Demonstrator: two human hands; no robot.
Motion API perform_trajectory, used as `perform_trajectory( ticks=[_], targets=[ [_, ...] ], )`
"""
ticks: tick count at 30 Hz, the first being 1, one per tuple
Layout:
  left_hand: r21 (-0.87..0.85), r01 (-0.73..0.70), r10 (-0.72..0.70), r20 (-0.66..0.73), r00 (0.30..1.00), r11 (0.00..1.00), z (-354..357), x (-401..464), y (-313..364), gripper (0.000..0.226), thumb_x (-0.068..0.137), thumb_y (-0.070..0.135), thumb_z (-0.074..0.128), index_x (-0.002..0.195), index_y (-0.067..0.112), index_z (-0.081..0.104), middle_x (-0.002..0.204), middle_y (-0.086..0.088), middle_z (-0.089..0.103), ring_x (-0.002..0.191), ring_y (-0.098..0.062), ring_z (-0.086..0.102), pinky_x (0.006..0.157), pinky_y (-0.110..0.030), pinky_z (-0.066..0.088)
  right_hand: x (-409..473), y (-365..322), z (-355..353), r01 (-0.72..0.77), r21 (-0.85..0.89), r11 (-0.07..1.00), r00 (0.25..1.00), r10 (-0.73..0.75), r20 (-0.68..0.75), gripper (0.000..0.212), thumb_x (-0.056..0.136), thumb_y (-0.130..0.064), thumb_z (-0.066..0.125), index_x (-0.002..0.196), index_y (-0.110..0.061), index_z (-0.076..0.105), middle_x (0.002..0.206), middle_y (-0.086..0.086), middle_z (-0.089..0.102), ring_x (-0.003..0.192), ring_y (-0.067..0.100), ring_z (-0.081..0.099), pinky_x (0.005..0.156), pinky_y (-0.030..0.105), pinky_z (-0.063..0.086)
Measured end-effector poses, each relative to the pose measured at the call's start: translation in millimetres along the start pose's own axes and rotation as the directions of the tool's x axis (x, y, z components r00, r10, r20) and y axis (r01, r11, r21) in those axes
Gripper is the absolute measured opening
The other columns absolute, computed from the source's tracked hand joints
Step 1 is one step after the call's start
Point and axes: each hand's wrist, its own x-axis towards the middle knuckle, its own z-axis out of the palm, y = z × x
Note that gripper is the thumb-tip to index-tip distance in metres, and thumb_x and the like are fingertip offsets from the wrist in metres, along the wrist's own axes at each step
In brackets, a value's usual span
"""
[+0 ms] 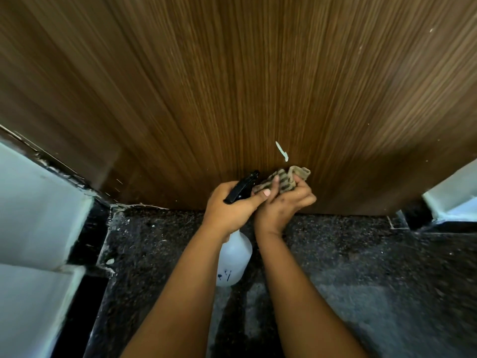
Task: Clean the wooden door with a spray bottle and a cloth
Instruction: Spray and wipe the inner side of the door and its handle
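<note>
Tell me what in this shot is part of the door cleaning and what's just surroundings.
In the job:
wooden door, with a pale streak low down
spray bottle, gripped by the left hand
striped cloth, bunched in the right hand

Just surroundings:
dark speckled floor
white wall panels at left
white trim at right

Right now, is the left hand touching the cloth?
Touching. The head view shows the left hand, which grips the spray bottle, with its thumb tip pressed on the striped cloth.
</note>
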Motion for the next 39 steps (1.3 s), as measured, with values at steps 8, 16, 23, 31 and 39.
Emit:
perform_trajectory(
  ticks=[8,16,23,31,39],
  targets=[
    [0.001,-0.050,0.050,-0.002,0.999,0.999,-14,0,13,0.014,0.080,0.043,0.083,0.073,0.048,0.072,0.068,0.012,0.073,0.062,0.003,0.065,0.065,-0.026,0.048,19,-17,15,-0.739,0.291,0.607,0.672,0.694,0.257,0.048,0.098,-0.047,0.049,0.117,-0.005,0.039,0.108,0.011,0.058,0.095,0.026,0.062,0.076,0.031,0.049],
    [0.020,-0.030,0.031,-0.022,0.999,0.999,-14,1,7,0.023,0.079,0.044,0.084,0.070,0.028,0.070,0.070,0.004,0.073,0.073,-0.015,0.068,0.077,-0.040,0.056,24,32,-5,0.408,-0.385,0.828,0.906,-0.315,0.283,0.048,0.081,-0.007,0.071,0.114,0.020,0.048,0.101,0.035,0.047,0.085,0.049,0.054,0.074,0.049,0.054],
    [0.006,-0.046,0.046,0.004,0.999,0.999,-4,0,7,0.020,0.080,0.044,0.084,0.065,0.048,0.070,0.064,0.012,0.070,0.061,-0.002,0.063,0.066,-0.030,0.050,25,26,-9,0.372,-0.298,0.879,0.907,-0.277,0.316,0.059,0.089,-0.038,0.050,0.109,0.018,0.046,0.104,0.032,0.050,0.080,0.047,0.060,0.060,0.043,0.054],
    [0.005,-0.021,0.021,0.021,1.000,1.000,1,3,7,0.014,0.081,0.040,0.083,0.074,0.032,0.074,0.068,0.014,0.073,0.067,-0.003,0.065,0.068,-0.028,0.048,32,13,4,-0.117,-0.105,0.988,0.992,0.121,0.036,0.029,0.099,-0.036,0.050,0.103,-0.009,0.038,0.096,0.010,0.058,0.085,0.029,0.060,0.066,0.025,0.038],
    [0.007,-0.046,0.046,0.000,0.999,0.999,2,4,3,0.019,0.080,0.040,0.084,0.074,0.028,0.071,0.066,0.013,0.071,0.067,-0.005,0.066,0.064,-0.028,0.048,23,-7,26,-0.507,0.100,0.856,0.861,0.509,0.011,0.059,0.093,-0.053,0.052,0.123,-0.005,0.033,0.118,0.016,0.047,0.097,0.028,0.056,0.081,0.039,0.051]
  ],
)
